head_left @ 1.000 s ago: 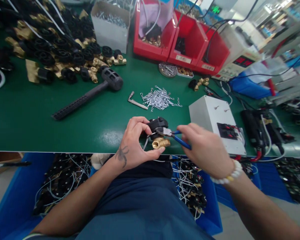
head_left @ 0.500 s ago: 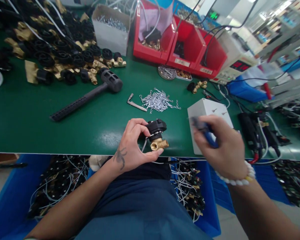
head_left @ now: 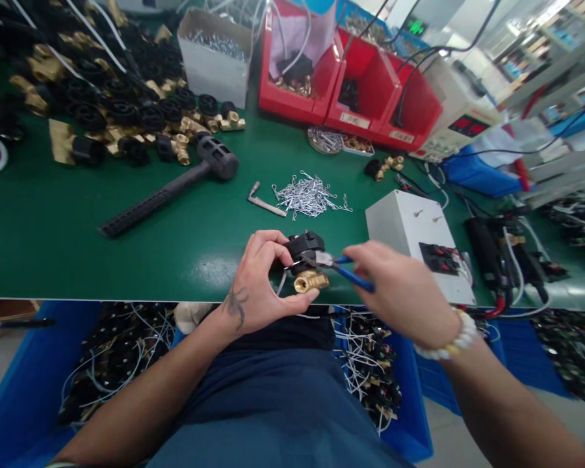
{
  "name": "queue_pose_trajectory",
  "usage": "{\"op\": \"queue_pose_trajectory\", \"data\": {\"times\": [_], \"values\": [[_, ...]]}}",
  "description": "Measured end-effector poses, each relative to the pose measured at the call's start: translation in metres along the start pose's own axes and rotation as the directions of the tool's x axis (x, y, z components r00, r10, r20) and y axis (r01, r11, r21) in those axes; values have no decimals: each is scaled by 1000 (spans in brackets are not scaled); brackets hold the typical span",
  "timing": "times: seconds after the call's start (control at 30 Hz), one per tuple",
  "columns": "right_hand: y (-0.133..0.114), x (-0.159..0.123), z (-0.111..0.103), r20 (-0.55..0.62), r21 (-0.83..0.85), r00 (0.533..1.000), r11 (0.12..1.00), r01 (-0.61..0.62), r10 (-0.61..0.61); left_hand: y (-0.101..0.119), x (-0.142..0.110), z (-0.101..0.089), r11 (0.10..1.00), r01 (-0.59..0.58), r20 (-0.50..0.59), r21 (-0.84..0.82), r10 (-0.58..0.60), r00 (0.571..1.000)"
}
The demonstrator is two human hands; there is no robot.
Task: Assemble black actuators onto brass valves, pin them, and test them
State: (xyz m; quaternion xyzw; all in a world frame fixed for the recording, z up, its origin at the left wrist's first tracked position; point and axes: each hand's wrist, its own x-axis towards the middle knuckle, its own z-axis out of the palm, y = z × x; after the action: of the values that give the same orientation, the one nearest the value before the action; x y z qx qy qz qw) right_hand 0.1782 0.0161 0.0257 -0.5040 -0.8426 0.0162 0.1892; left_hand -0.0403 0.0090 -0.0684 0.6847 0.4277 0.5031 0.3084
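My left hand [head_left: 256,286] grips a small valve [head_left: 306,263] with a black coil on top and a brass body below, held just above the near edge of the green table [head_left: 53,247]. My right hand [head_left: 402,292] is closed round blue-handled pliers [head_left: 344,268], whose metal jaws touch the valve between the black coil and the brass body. A thin white wire hangs from the valve.
A heap of silver clips [head_left: 309,194], a small metal key [head_left: 263,201] and a black mallet [head_left: 175,182] lie beyond my hands. Brass-and-black valves [head_left: 121,110] crowd the far left. Red bins [head_left: 351,84] stand at the back, a white switch box [head_left: 414,240] to the right, blue crates [head_left: 400,390] below.
Half a second ago my right hand had swung the pliers away to the right over the white box; it has come back and the jaws are at the valve again.
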Motion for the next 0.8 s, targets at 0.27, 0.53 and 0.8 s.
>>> {"op": "queue_pose_trajectory", "data": {"times": [0.27, 0.53, 0.8], "values": [[-1, 0, -3, -290, 8, 953, 997, -83, 82, 0, 0, 0, 1000, 5, -12, 1, -5, 1000], [0, 4, -5, -168, 14, 986, 1000, 4, -1, 0, 0, 0, 1000, 5, -4, 0, -5, 1000], [0, 3, -5, 267, -78, 963, 995, 56, -33, 1, 0, 0, 1000, 7, -8, 12, -6, 1000]]}}
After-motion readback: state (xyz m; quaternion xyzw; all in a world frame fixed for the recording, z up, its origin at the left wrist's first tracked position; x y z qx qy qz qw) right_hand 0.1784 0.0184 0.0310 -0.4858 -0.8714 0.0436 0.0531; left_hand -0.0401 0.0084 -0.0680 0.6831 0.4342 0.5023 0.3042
